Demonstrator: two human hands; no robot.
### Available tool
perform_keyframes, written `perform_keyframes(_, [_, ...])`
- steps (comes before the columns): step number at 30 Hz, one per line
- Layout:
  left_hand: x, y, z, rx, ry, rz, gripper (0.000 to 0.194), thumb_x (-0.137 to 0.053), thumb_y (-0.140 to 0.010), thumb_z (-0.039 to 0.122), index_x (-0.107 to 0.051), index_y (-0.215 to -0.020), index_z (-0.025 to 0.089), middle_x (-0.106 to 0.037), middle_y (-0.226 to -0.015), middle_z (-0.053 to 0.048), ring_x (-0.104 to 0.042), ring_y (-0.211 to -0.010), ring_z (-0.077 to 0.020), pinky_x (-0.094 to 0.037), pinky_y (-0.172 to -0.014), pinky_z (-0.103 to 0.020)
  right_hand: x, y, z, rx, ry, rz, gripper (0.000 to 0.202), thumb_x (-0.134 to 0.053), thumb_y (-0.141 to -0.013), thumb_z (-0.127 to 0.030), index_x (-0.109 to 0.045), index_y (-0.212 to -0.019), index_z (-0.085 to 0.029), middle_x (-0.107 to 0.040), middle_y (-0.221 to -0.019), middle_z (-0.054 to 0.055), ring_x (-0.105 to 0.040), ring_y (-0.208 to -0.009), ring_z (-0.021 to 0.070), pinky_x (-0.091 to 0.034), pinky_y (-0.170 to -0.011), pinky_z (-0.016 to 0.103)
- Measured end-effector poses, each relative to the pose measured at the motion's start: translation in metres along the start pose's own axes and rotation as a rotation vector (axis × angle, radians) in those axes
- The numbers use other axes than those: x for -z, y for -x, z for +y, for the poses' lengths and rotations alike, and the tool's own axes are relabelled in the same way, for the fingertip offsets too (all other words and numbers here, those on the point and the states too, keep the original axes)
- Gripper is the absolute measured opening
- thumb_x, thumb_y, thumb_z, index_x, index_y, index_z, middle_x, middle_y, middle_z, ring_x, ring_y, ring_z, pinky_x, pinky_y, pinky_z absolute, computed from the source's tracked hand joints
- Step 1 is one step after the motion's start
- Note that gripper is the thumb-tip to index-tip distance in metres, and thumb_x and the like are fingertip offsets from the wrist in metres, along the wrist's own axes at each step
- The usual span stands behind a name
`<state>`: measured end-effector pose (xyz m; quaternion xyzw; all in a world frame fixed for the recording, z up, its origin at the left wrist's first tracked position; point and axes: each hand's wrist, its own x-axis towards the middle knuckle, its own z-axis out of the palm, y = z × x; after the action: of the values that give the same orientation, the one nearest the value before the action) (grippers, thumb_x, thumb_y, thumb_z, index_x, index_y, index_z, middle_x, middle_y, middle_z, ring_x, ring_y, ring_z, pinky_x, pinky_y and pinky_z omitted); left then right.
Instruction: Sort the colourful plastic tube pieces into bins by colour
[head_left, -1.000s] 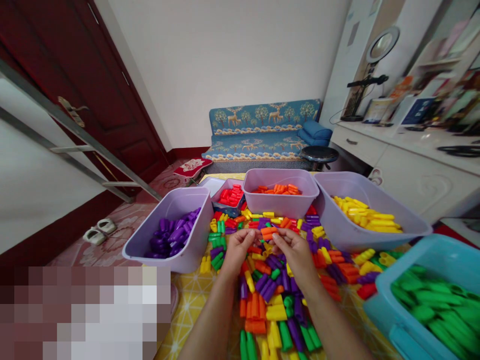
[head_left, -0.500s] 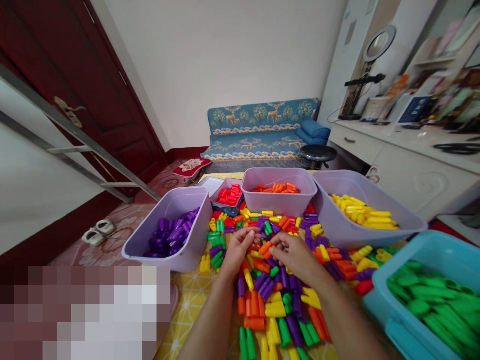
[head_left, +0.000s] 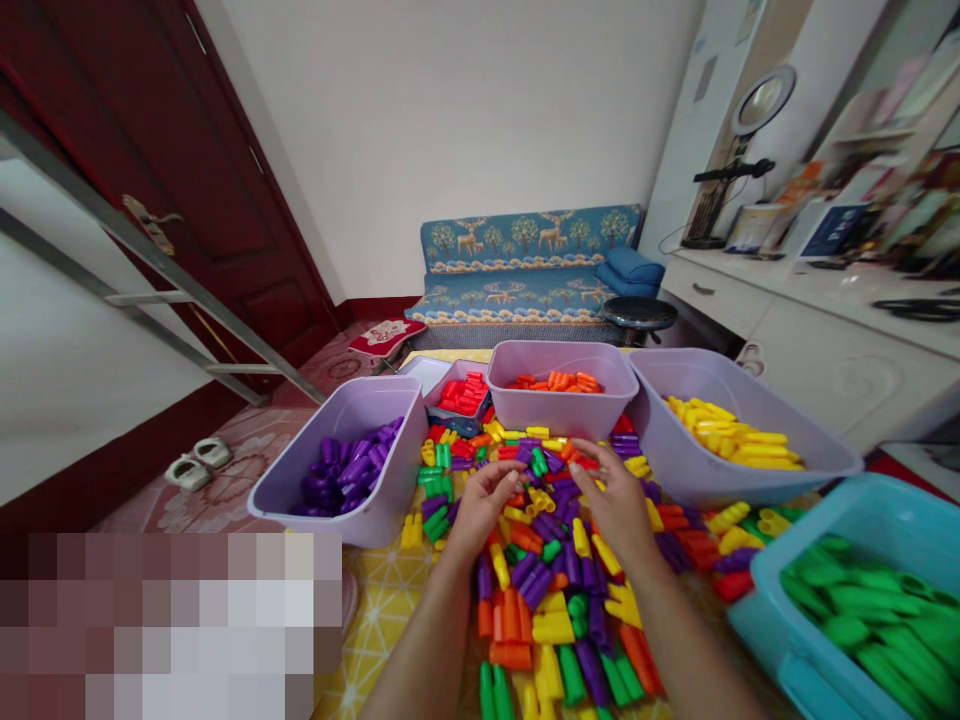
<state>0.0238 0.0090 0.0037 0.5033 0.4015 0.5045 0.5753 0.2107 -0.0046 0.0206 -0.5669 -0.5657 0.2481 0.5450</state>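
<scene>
Your left hand and right hand reach, fingers apart, looking empty. Colored pieces lie underneath; grabbing takes a pinch.

Loose plastic pieces, short glossy tubes in red, orange, yellow, green and purple, are lying mixed, mostly on their sides, some touching. Binned single-colour heaps are arcing round them: purple heap at 10 o'clock, red heap 11, orange heap 12, yellow heap 2, green heap 3.
</scene>
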Motion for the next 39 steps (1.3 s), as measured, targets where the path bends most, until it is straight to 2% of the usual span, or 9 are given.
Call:
perform_keyframes(4, [-0.002, 0.000, -0.002, -0.011, -0.035, -0.020, 0.042, -0.069, -0.071, 0.047, -0.069, -0.097, 0.014, -0.071, -0.085, -0.007, -0.063, -0.075, -0.0166, -0.049, -0.069, -0.026, 0.000, -0.004, 0.033, 0.250, 0.405, -0.043, 0.045, -0.047, -0.080, -0.022, -0.055, -0.125, -0.020, -0.052, -0.134, 0.009, -0.042, -0.127, 0.0249, -0.032, -0.108, 0.050])
perform_keyframes(8, [-0.004, 0.001, -0.004, -0.040, -0.124, -0.060, 0.034, -0.068, -0.073, 0.043, -0.070, -0.092, 0.015, -0.070, -0.085, -0.006, -0.063, -0.075, -0.0169, -0.048, -0.070, -0.026, -0.002, -0.003, 0.043, 0.286, 0.589, -0.092, 0.060, -0.043, -0.080, -0.016, -0.038, -0.140, -0.022, -0.039, -0.146, 0.006, -0.029, -0.136, 0.0241, -0.028, -0.110, 0.048])
perform_keyframes(12, [-0.007, 0.002, -0.007, -0.081, -0.223, -0.082, 0.028, -0.066, -0.076, 0.038, -0.071, -0.091, 0.015, -0.070, -0.087, -0.007, -0.063, -0.081, -0.0189, -0.048, -0.075, -0.028, -0.006, 0.000, 0.038, 0.185, 0.756, -0.156, 0.062, -0.048, -0.078, -0.018, -0.040, -0.140, -0.022, -0.036, -0.147, 0.009, -0.038, -0.129, 0.0324, -0.034, -0.102, 0.051])
perform_keyframes(15, [-0.007, 0.003, -0.008, -0.103, -0.260, -0.089, 0.026, -0.064, -0.078, 0.035, -0.070, -0.093, 0.015, -0.069, -0.089, -0.007, -0.063, -0.083, -0.0197, -0.048, -0.077, -0.029, -0.005, 0.000, 0.032, 0.151, 0.795, -0.193, 0.056, -0.049, -0.078, -0.018, -0.050, -0.132, -0.028, -0.046, -0.140, 0.008, -0.046, -0.118, 0.0324, -0.037, -0.096, 0.050])
perform_keyframes(20, [-0.006, 0.003, -0.008, -0.105, -0.279, -0.096, 0.024, -0.062, -0.080, 0.033, -0.070, -0.094, 0.015, -0.069, -0.088, -0.007, -0.063, -0.081, -0.0189, -0.048, -0.074, -0.028, 0.002, -0.003, 0.026, 0.174, 0.642, -0.234, 0.035, -0.054, -0.074, -0.016, -0.069, -0.104, -0.026, -0.065, -0.108, 0.005, -0.055, -0.101, 0.0243, -0.042, -0.092, 0.040])
perform_keyframes(25, [-0.007, 0.003, -0.009, -0.088, -0.246, -0.106, 0.027, -0.064, -0.078, 0.032, -0.068, -0.098, 0.014, -0.069, -0.091, -0.008, -0.063, -0.083, -0.0188, -0.048, -0.076, -0.027, -0.001, 0.000, 0.016, 0.036, 0.327, -0.223, 0.026, -0.061, -0.074, -0.028, -0.068, -0.098, -0.021, -0.068, -0.099, 0.005, -0.061, -0.092, 0.0222, -0.046, -0.085, 0.036])
perform_keyframes(30, [-0.007, 0.002, -0.013, -0.093, -0.126, -0.122, 0.042, -0.069, -0.076, 0.035, -0.062, -0.112, 0.016, -0.069, -0.093, -0.007, -0.063, -0.082, -0.0174, -0.049, -0.077, -0.028, -0.014, 0.006, -0.001, -0.100, -0.072, -0.360, 0.027, -0.056, -0.080, -0.039, -0.065, -0.095, -0.019, -0.069, -0.089, 0.004, -0.064, -0.082, 0.0193, -0.050, -0.073, 0.029])
perform_keyframes(34, [-0.007, 0.003, -0.011, -0.094, -0.060, -0.148, 0.040, -0.069, -0.076, 0.036, -0.064, -0.109, 0.015, -0.070, -0.097, -0.008, -0.064, -0.087, -0.0192, -0.049, -0.080, -0.029, -0.019, 0.009, -0.005, -0.114, -0.112, -0.387, 0.030, -0.049, -0.085, -0.041, -0.066, -0.092, -0.018, -0.067, -0.079, 0.003, -0.063, -0.073, 0.0185, -0.050, -0.064, 0.028])
perform_keyframes(39, [-0.007, 0.003, -0.008, -0.098, -0.091, -0.107, 0.033, -0.069, -0.076, 0.036, -0.069, -0.099, 0.013, -0.072, -0.094, -0.008, -0.065, -0.083, -0.0190, -0.050, -0.076, -0.027, -0.018, 0.009, -0.003, -0.100, -0.096, -0.341, 0.028, -0.054, -0.081, -0.041, -0.068, -0.087, -0.017, -0.067, -0.076, 0.004, -0.063, -0.070, 0.0186, -0.049, -0.063, 0.028])
